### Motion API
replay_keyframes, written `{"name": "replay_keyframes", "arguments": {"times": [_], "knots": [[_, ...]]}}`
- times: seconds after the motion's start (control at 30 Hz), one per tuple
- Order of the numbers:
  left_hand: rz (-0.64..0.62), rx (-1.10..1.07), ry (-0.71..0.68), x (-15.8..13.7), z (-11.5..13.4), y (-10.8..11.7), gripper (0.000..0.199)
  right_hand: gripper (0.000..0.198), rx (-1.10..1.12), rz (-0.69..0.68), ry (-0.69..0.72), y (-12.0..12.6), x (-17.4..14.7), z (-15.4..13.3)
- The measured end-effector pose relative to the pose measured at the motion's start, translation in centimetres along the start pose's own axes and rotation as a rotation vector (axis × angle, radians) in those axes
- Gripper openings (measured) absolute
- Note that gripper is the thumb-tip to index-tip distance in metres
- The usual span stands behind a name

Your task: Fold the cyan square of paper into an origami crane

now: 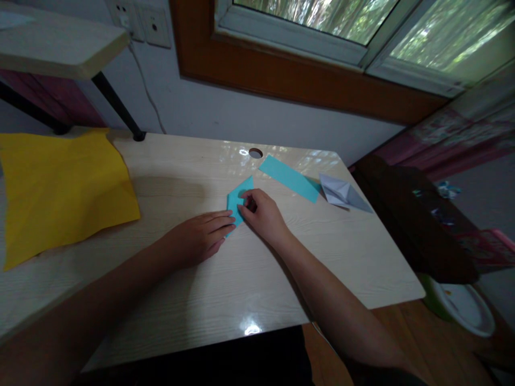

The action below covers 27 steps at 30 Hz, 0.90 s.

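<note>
A small folded piece of turquoise paper (234, 200) is set on the pale wood-grain table (257, 289), near its middle and between the two hands. It is pinned at its lower left part by the left hand (197, 239), whose fingers are stretched out nearly flat and held close together, with the fingertips laid over the paper. The right hand (266, 215) is placed at the paper's right side, with thumb and forefinger bent towards each other and only a narrow space left between them; both tips are brought to the paper, but whether any of it is pinched cannot be told. A pointed corner of the paper is seen above the right hand, and its lower part is partly covered by the left fingers. Beyond the right hand, a flat turquoise strip (290, 178) is laid slantwise, its far end near a round hole (255, 153) in the tabletop and its other end just beside a folded white paper shape (340, 192). A large yellow sheet (68, 195) is spread at the left, well apart from the hands, beneath a raised shelf (52, 45) borne on dark legs. Behind the table, a window (289, 35) is framed in brown wood, and on the right, below the table's level, a round white-and-green container (469, 308) is seen on the floor.
</note>
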<state>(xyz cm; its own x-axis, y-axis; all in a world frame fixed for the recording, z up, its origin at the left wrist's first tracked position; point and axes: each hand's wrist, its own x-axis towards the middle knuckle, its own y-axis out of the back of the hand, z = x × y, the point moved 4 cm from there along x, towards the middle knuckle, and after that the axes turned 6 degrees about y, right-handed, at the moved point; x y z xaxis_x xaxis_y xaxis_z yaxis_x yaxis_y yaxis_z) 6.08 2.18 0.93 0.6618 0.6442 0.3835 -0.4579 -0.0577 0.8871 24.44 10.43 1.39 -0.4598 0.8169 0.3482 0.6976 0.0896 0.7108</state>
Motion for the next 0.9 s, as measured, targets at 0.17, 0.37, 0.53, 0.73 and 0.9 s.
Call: {"name": "replay_keyframes", "arguments": {"times": [0.17,0.37,0.53,0.73,0.9], "knots": [[-0.018,0.031,-0.004,0.06,0.06,0.04,0.039,0.021,0.045,0.032,-0.003,0.41,-0.03,0.30],[-0.006,0.041,-0.015,0.02,0.10,0.07,0.039,0.012,0.025,0.019,-0.029,0.21,0.59,0.10],[0.013,0.014,-0.020,0.01,0.08,0.06,0.039,0.013,-0.002,0.010,-0.083,-0.18,0.73,-0.06],[0.008,0.003,-0.013,0.05,0.18,0.05,0.040,0.015,-0.102,-0.024,-0.056,-0.44,0.70,-0.17],[0.005,-0.031,0.007,0.02,0.03,-0.03,0.042,0.014,-0.138,-0.044,-0.037,-0.48,0.78,-0.23]]}}
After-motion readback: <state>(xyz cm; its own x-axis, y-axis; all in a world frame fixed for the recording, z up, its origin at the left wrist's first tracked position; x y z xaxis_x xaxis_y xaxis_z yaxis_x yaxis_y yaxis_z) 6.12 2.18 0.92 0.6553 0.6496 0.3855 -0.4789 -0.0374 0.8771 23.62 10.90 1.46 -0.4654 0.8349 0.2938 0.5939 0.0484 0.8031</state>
